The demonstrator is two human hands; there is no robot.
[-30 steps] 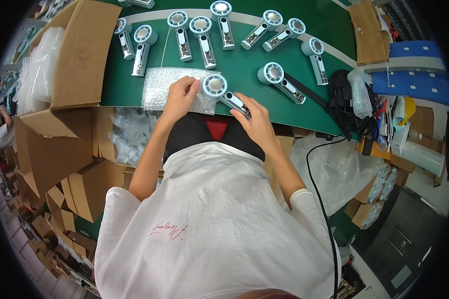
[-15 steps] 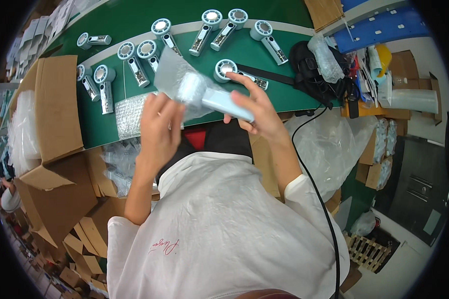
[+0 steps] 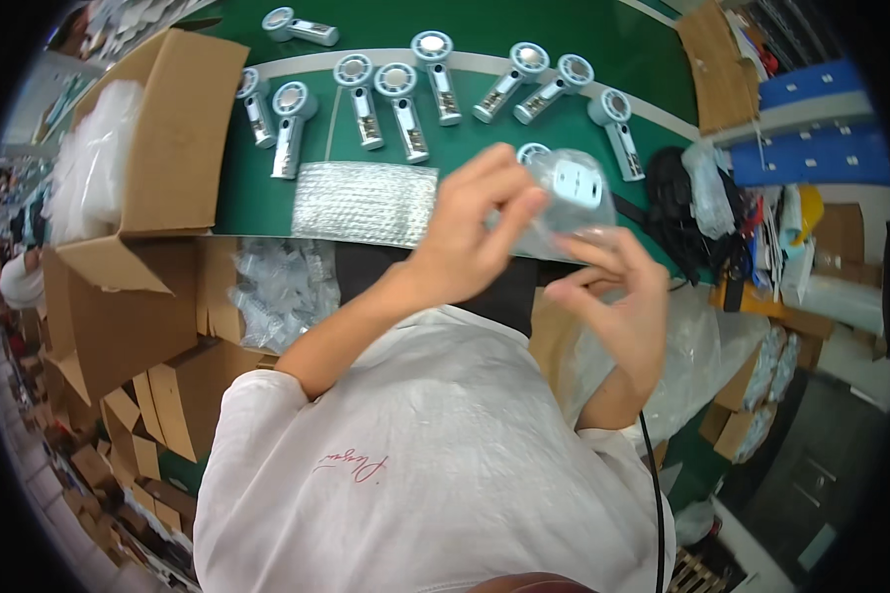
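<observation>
A green table (image 3: 267,203) fills the upper view, bearing a row of silver handheld fans (image 3: 401,97) and a bubble-wrap sheet (image 3: 366,203), with an open cardboard box (image 3: 158,148) of clear bags at its left end. Above the front edge, the left hand (image 3: 475,232) and right hand (image 3: 618,296) both pinch a clear plastic bag (image 3: 569,203) holding a fan.

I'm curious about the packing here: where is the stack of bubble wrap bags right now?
The bubble wrap stack lies on the green table, left of the raised left hand, just below the row of handheld fans.
</observation>
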